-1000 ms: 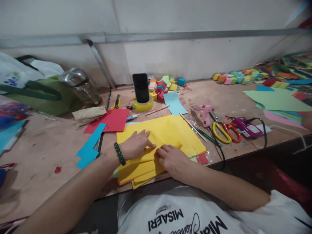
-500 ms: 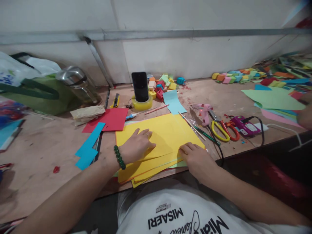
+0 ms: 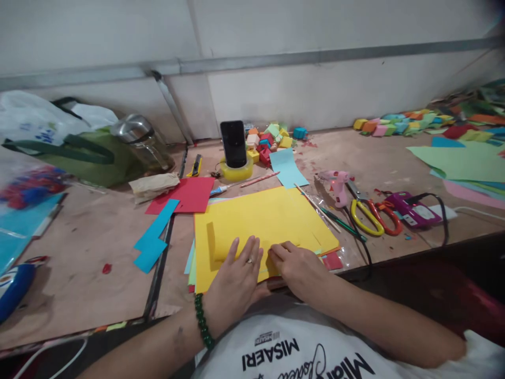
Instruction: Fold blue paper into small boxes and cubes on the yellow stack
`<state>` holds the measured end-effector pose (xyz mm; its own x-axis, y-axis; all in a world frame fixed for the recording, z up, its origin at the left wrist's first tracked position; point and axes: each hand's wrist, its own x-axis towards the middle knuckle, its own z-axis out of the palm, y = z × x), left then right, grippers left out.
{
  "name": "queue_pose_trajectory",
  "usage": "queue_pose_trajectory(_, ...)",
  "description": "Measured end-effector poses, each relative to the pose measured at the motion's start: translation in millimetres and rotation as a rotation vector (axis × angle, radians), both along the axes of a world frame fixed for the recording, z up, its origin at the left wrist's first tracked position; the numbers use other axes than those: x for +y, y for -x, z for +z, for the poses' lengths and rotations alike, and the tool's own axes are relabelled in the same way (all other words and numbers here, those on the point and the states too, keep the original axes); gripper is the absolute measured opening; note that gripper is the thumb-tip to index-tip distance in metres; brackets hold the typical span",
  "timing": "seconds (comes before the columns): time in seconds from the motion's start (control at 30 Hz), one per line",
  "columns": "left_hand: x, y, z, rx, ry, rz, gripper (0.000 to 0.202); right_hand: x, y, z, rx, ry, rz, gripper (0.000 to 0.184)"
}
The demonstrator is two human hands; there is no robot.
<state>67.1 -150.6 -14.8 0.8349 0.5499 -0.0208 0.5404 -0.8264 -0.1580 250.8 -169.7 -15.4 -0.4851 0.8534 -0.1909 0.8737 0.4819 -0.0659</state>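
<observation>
A yellow sheet of paper (image 3: 268, 213) lies on top of a stack of coloured paper at the table's front edge. Its near part is bent up into a curled fold, with a shadow at the left end. My left hand (image 3: 235, 276), wearing a ring and a green bead bracelet, rests on this fold with fingers stretched out. Close beside it, my right hand (image 3: 302, 269) has its fingers bent and together on the sheet's near edge; its thumb is hidden. Corners of green, blue and red sheets show under the yellow ones.
Right of the stack lie a pink glue gun (image 3: 337, 187), scissors (image 3: 366, 216) and a purple power strip (image 3: 414, 209). Behind stand a phone (image 3: 233, 143) on a tape roll (image 3: 236, 169) and small paper cubes (image 3: 272, 139). Blue strips (image 3: 155, 237) and red paper (image 3: 189, 193) lie left.
My left hand has moved down to the sheet's near edge, and my right hand has shifted left beside it. The top yellow sheet's near part is now curled up. The view has turned slightly left.
</observation>
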Motion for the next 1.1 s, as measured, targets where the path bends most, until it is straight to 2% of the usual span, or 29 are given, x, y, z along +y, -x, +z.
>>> queue_pose_trajectory(0.13,-6.2,27.3,-3.7,-0.006,-0.067,0.115,0.070,0.2,-2.9,-3.0,0.038,-0.023,0.011,0.014)
queue_pose_trajectory(0.33,-16.7,64.1,-17.6,-0.081,-0.109,0.237,0.069,0.3,-3.8,-8.7,0.030,-0.035,0.034,0.020)
queue_pose_trajectory(0.43,-19.7,68.8,-22.7,-0.114,-0.107,0.269,0.065,-3.1,-10.0,-17.8,0.024,-0.094,0.032,0.025)
queue_pose_trajectory(0.57,-20.7,69.1,-22.2,-0.130,-0.116,0.318,0.060,-10.4,-29.9,-29.2,0.012,-0.206,-0.034,0.028)
queue_pose_trajectory(0.67,-20.2,75.0,-20.9,-0.136,-0.140,0.328,0.055,-15.2,-44.3,-29.4,-0.002,-0.265,-0.077,0.034)
queue_pose_trajectory(0.77,-17.4,84.7,-22.6,-0.145,-0.176,0.282,0.045,-17.8,-50.5,-25.7,-0.011,-0.288,-0.100,0.039)
queue_pose_trajectory(0.93,-13.6,89.4,-25.0,-0.127,-0.139,0.294,0.036,-18.7,-49.7,-23.8,0.007,-0.236,-0.174,0.041)
queue_pose_trajectory(1.1,-10.1,87.2,-15.3,-0.173,-0.059,0.329,0.031,-10.4,-51.3,-11.5,0.116,-0.101,-0.270,0.034)
